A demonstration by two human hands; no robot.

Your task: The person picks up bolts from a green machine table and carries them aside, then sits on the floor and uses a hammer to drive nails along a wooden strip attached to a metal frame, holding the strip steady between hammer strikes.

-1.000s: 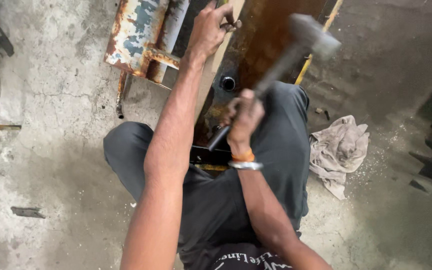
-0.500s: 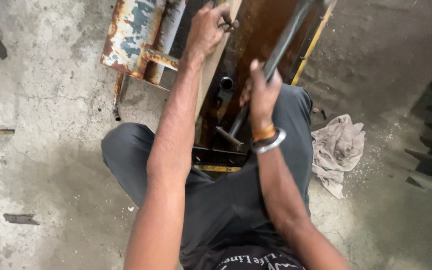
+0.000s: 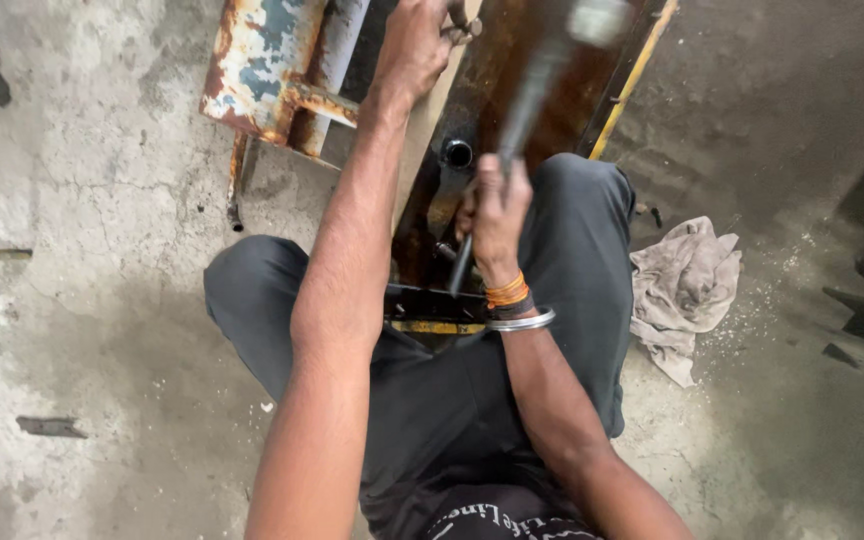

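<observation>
A blurred grey-headed hammer with a dark handle [image 3: 537,90] is gripped low on its handle by the closed right hand [image 3: 497,215], head raised far over the long rusty brown steel plate [image 3: 512,60]. The left hand [image 3: 414,45] is closed on a small metal piece [image 3: 460,22] at the plate's far left edge, apparently steadying it. A crumpled grey rag [image 3: 687,290] lies on the right.

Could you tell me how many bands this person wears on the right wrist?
2: an orange thread band nearest the right hand, which grips the hammer, and a metal bangle just below it. Any others would be hidden under the wrist.
</observation>
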